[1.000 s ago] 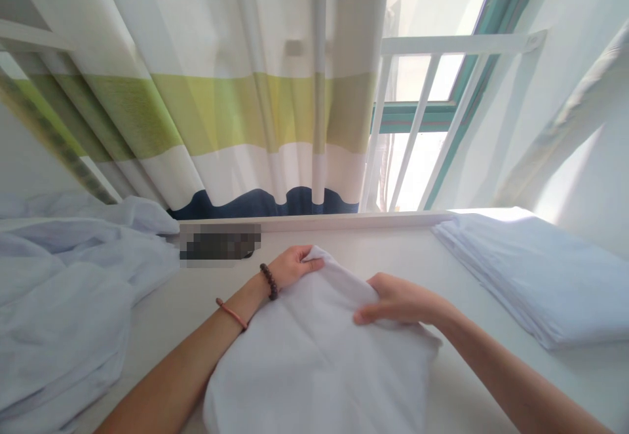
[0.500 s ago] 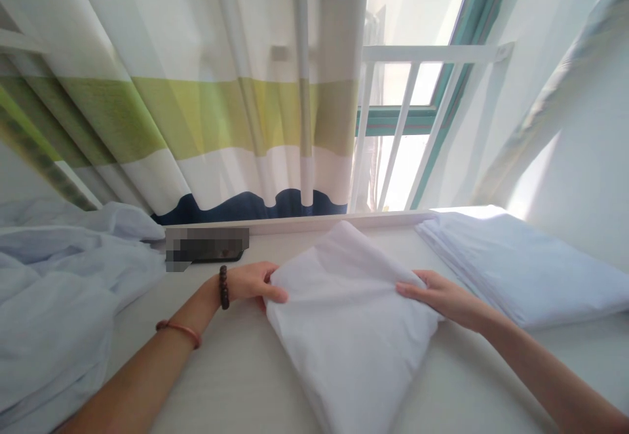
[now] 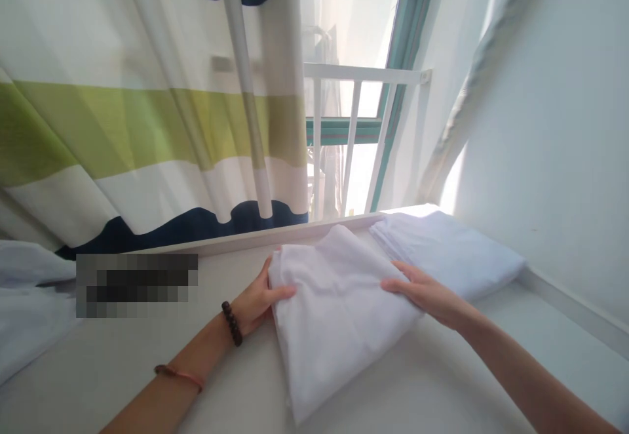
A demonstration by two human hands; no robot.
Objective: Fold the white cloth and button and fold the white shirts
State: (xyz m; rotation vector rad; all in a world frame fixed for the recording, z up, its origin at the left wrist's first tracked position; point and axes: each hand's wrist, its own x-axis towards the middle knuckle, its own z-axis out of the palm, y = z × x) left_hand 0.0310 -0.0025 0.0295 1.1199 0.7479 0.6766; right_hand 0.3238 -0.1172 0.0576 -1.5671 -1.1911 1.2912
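A folded white cloth [image 3: 334,309] lies on the white table top [image 3: 432,381] in front of me. My left hand [image 3: 258,299], with a bead bracelet at the wrist, grips the cloth's left edge, thumb on top and fingers under it. On the cloth's right side rests my right hand [image 3: 422,293], its fingers closed over that edge. The cloth's far corner almost reaches the table's back rim.
A stack of folded white cloths [image 3: 447,254] sits at the back right, by the wall. Crumpled pale fabric [image 3: 29,303] lies at the far left. A striped curtain [image 3: 147,126] and a white window rail [image 3: 358,73] stand behind the table. A blurred dark patch [image 3: 137,283] lies near the back rim.
The cloth went from bunched under both hands to lying flat and folded. My hands moved out to its two side edges, and my view swung to the right.
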